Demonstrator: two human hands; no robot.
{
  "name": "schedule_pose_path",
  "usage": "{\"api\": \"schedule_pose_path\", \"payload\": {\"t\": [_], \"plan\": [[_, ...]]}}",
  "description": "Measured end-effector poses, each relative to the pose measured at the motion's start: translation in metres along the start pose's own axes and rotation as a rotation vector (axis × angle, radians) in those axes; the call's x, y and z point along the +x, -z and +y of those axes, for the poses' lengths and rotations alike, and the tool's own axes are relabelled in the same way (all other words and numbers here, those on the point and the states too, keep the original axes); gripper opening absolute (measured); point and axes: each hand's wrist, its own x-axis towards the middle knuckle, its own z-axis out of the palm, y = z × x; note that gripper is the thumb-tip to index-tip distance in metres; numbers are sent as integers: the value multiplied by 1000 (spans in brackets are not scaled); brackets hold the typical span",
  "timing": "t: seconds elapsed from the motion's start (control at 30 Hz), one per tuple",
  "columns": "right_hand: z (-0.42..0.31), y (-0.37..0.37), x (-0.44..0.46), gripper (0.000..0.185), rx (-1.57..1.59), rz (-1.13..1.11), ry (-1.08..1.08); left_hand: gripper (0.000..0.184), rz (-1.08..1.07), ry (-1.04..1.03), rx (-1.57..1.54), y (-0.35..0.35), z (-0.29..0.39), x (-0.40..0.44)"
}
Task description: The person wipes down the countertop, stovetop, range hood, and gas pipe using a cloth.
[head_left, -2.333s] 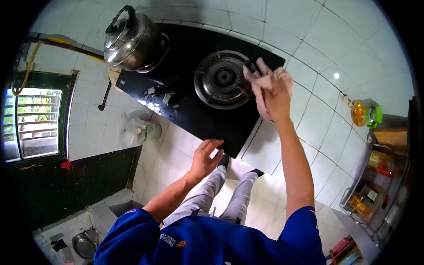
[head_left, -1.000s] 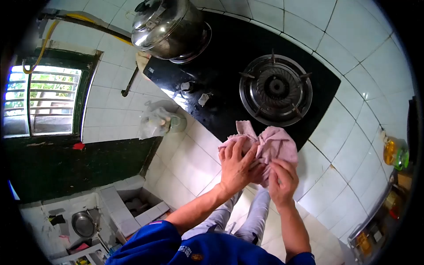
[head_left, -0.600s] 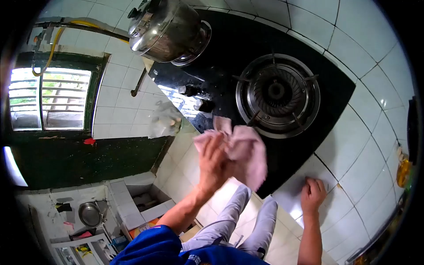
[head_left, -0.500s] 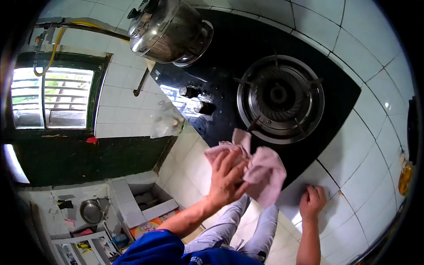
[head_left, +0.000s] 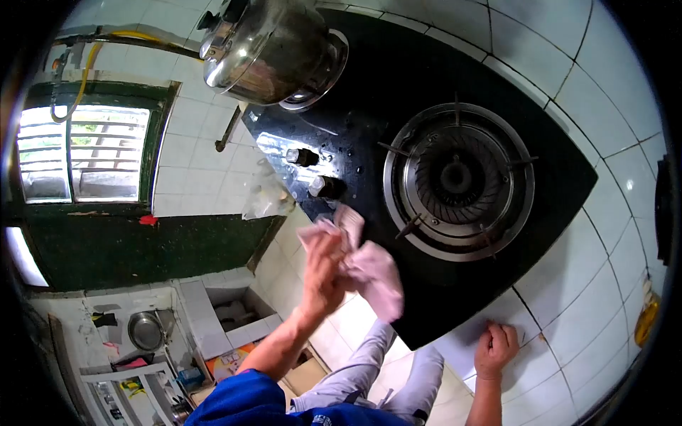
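My left hand (head_left: 323,277) is closed on a pink cloth (head_left: 375,277) at the front edge of the black glass stove (head_left: 455,298), just below the two control knobs (head_left: 321,186). Part of the cloth hangs down on the hand's right side. The round burner (head_left: 458,181) lies to the upper right of the cloth, with drops of water on the glass near the knobs. On the white tiles at the stove's lower right rests my right hand (head_left: 497,348), its fingers curled with nothing visible in them.
A steel pot (head_left: 273,57) with a lid stands on the stove's far left burner. A plastic bag (head_left: 266,199) hangs by the tiled wall. At the lower left are a metal bowl (head_left: 145,331) and a shelf rack. A yellow bottle (head_left: 647,319) is at the right edge.
The cloth, earlier in my right hand over the burner, passed to my left hand and has moved left toward the knobs. My right hand let it go and came down onto the tiles.
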Motion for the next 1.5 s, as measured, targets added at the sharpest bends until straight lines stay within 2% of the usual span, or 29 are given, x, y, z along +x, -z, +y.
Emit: {"api": "schedule_pose_path", "payload": {"t": [0.13, 0.17, 0.2, 0.27, 0.3, 0.33, 0.4, 0.43, 0.47, 0.5, 0.57, 0.63, 0.67, 0.73, 0.8, 0.87, 0.93, 1.0, 1.07, 1.2, 1.27, 1.3, 1.33, 1.4, 1.5], "plan": [[3, 2, -3, 14, -18, -9, -2, 54, 214, 308, -209, 3, -66, 22], [3, 2, -3, 14, -24, -10, -3, 37, 158, 276, -106, 12, -74, 25], [2, 1, -2, 14, -18, 9, 8, 36, 196, 276, -168, 9, -72, 29], [1, 2, 0, 15, -17, 28, 22, 33, 147, 202, 8, 8, -55, 25], [0, 3, 0, 16, -22, 21, 12, 39, 67, 86, 38, 11, -52, 20], [-2, 3, -1, 17, -26, 14, 0, 56, 23, 12, 84, 17, -52, 22], [-1, 3, 0, 17, -27, 12, 18, 68, 89, 188, -69, 18, -75, 28], [0, 3, 0, 17, -27, 18, 32, 71, 136, 111, -78, 19, -105, 35], [0, 1, 1, 17, -33, 12, 33, 71, 157, 327, -340, 18, -128, 33], [0, 0, 0, 16, -31, 15, 13, 71, 119, 362, -241, 28, -134, 49], [-1, 1, -1, 15, -32, 9, -8, 72, 76, 405, -144, 32, -134, 66], [-3, 1, 1, 13, -68, 26, 14, 65, 149, 40, -18, 27, -129, 66], [-2, 0, 1, 13, -67, 27, 19, 59, 174, 70, -164, 19, -129, 51], [-2, -1, 1, 11, -76, 29, 8, 59, -31, -58, 172, 42, -97, 54], [1, -2, 0, 13, -95, 32, 21, 59, 112, 127, -74, 30, -128, 56], [-1, -1, 0, 15, -127, 40, 32, 58, 94, 220, -36, 42, -132, 83], [-3, -3, 4, 15, -101, 73, 25, 62, 124, 226, -5, 35, -117, 80], [-1, -2, 4, 15, -115, 65, 34, 61, 15, 0, 96, 42, -93, 65], [-1, -4, 0, 15, -128, 53, 37, 55, -48, -5, 100, 48, -103, 65], [-2, -4, 5, 14, -118, 81, 50, 44, 65, 147, 6, 50, -103, 81], [-3, -5, 6, 14, -125, 95, 57, 46, -94, 97, -11, 64, -90, 67], [-3, -4, 4, 15, -131, 79, 43, 43, -128, 277, -236, 70, -89, 60], [-3, -4, 4, 15, -140, 66, 29, 41, -92, 341, -511, 73, -103, 63], [-3, -4, 5, 16, -142, 82, 32, 41, 38, 341, -522, 86, -108, 79], [-4, -5, 4, 15, -131, 80, 29, 46, 66, 257, -415, 96, -65, 156]]}}
